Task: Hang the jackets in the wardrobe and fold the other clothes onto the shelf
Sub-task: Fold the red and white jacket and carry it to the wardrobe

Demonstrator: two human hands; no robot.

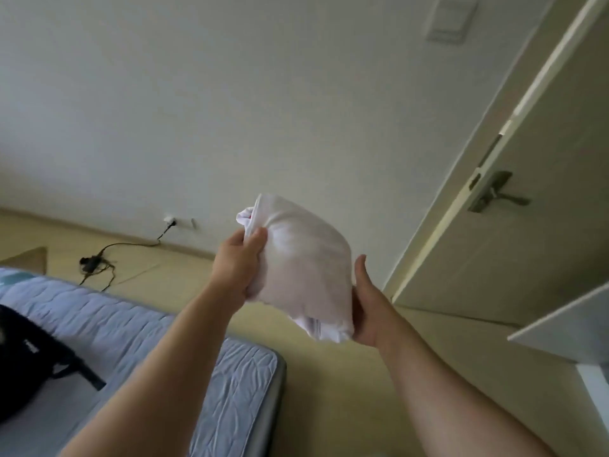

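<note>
Thing in hand: I have the folded white garment [306, 268] up in the air in front of me, between the bed [230, 374] and the door [527, 225], resting on nothing.
Left hand [237, 262]: pinches the upper left end, thumb on top of the cloth.
Right hand [365, 311]: cups the lower right end with the thumb up against the side. The fingers are hidden behind the cloth, so I cannot tell whether they curl.
Fold: loose layers show at the top left and bottom right corners, so I judge it could slip open.
Where it goes: a white shelf panel [566, 328] shows at the right edge, but whether it is the target shelf I cannot tell.
How I'd do it well: carry the bundle level, support it from under, set it down flat with the loose edges underneath, then slide both hands out sideways.
Left to do: a dark garment [36, 361] lies on the bed at the left.
</note>
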